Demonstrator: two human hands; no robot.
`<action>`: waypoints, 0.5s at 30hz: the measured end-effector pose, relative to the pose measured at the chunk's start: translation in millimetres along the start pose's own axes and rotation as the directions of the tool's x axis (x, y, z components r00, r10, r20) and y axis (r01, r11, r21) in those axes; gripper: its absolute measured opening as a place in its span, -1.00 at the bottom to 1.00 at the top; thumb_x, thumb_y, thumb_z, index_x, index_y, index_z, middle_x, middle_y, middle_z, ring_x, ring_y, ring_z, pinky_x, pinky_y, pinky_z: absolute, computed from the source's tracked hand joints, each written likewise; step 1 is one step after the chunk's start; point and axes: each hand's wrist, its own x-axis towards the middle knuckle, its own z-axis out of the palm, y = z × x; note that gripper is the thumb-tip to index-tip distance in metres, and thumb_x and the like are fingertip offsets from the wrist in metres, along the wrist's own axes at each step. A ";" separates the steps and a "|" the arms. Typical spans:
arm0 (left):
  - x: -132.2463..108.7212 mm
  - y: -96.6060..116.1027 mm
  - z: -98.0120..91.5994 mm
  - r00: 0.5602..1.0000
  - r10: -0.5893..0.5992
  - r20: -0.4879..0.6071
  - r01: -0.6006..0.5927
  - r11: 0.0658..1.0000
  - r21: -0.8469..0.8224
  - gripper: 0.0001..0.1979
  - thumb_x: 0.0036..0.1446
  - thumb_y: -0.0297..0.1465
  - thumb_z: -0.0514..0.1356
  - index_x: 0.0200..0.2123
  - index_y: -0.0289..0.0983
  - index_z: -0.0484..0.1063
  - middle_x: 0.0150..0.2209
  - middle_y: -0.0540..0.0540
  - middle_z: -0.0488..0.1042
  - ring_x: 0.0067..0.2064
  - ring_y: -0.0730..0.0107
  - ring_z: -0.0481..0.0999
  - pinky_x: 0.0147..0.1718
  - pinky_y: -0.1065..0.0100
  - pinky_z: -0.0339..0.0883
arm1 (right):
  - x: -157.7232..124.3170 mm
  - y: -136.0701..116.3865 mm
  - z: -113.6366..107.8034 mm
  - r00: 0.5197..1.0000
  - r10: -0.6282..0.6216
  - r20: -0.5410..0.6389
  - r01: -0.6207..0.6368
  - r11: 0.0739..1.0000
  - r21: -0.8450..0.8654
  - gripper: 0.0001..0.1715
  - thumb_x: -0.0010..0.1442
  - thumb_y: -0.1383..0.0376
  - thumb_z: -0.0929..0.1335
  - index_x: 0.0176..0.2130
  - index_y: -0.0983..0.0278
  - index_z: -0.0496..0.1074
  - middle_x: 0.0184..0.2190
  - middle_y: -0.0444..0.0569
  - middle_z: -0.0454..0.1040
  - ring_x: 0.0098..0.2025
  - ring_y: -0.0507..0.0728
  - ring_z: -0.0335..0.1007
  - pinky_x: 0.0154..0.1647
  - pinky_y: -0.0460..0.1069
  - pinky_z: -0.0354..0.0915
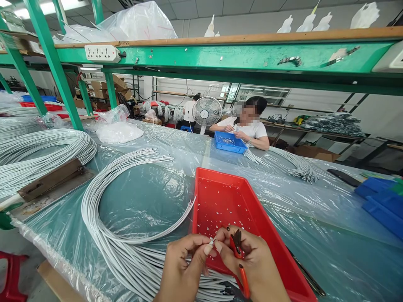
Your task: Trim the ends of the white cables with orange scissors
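- Our left hand (184, 268) pinches the pale tip of a wire (211, 241) between thumb and forefinger. It sits at six o'clock in the view, over the near end of the red tray (270, 243).
- Our right hand (255, 264) is closed around red-handled cutters (237, 247). Its fingertips meet the wire's tip from the three o'clock side.
- The red tray runs away from our hands toward twelve o'clock and holds only scattered white scraps (220, 209).
- At nine o'clock from the tray lies a large looped cable bundle (103, 235). Loose strands reach the tray's left wall, and others run beneath our hands.
- Farther out at ten o'clock, a second bundle (40, 151) curves behind a metal-and-wood jig (52, 180) lying flat on the table.
- At twelve o'clock, across the table, a co-worker (252, 128) sits with both hands above a blue tray (229, 142) that also holds pale bits. A third bundle (292, 165) fans out just beside it.
- A desk fan (207, 111) stands at the co-worker's side, toward eleven o'clock.
- Clear plastic sheeting (330, 218) covers the tabletop, and stacked blue trays (380, 203) rest on it at three o'clock.
- A green shelf beam (252, 56) crosses the top of the view, blocking much of the room beyond. It carries a power strip (102, 53) at eleven o'clock.
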 end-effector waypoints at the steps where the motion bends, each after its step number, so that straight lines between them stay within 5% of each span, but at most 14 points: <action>1: 0.5 1.1 -0.5 1.000 -0.015 0.001 0.015 1.000 -0.011 -0.80 0.07 -0.34 0.13 -0.39 -0.35 0.49 -0.51 -0.08 0.49 -0.63 0.53 0.33 -0.62 0.50 0.26 | 0.4 1.7 -1.2 1.000 -0.014 0.001 0.014 1.000 0.001 -0.95 -0.07 0.40 0.34 -0.54 0.31 0.36 -0.62 -0.16 0.33 -0.54 0.02 0.27 -0.53 -0.14 0.22; 5: 2.3 3.8 -2.7 0.999 -0.011 -0.047 0.012 1.000 0.010 -0.84 0.03 -0.35 0.18 -0.43 -0.34 0.49 -0.56 -0.06 0.48 -0.57 0.46 0.38 -0.55 0.47 0.30 | -1.9 3.5 0.2 0.999 -0.044 -0.004 0.044 0.997 0.059 -0.93 -0.07 0.35 0.38 -0.45 0.30 0.46 -0.58 -0.10 0.45 -0.54 0.06 0.37 -0.54 -0.14 0.31; 9: 0.2 0.7 -0.1 0.978 0.167 -0.127 -0.155 0.983 0.098 -0.94 -0.02 -0.45 0.21 -0.47 -0.29 0.50 -0.54 -0.07 0.52 -0.49 0.37 0.45 -0.46 0.43 0.32 | -8.2 -1.2 5.9 0.986 -0.100 -0.134 0.097 0.995 -0.023 -0.90 -0.09 0.27 0.41 -0.48 0.27 0.50 -0.59 -0.09 0.48 -0.54 0.09 0.41 -0.54 -0.11 0.34; 13: -7.5 -6.7 3.1 0.906 0.342 -0.250 -0.330 0.940 0.091 -0.90 -0.03 -0.50 0.21 -0.39 -0.25 0.49 -0.38 -0.09 0.53 -0.35 0.33 0.48 -0.35 0.41 0.32 | -10.4 -1.2 -1.6 0.914 -0.386 -0.124 0.327 0.883 -0.338 -0.93 -0.02 0.33 0.38 -0.42 0.24 0.50 -0.51 -0.08 0.53 -0.45 0.11 0.44 -0.31 -0.01 0.37; 15: -11.2 -11.3 2.2 0.925 0.267 -0.269 -0.262 0.964 0.056 -0.94 -0.01 -0.44 0.21 -0.43 -0.28 0.48 -0.44 -0.09 0.48 -0.42 0.37 0.44 -0.43 0.43 0.30 | -10.8 1.3 -9.6 0.835 -0.548 -0.045 0.460 0.741 -0.489 -0.86 -0.01 0.41 0.37 -0.37 0.23 0.48 -0.52 -0.12 0.52 -0.48 0.08 0.44 -0.18 0.05 0.34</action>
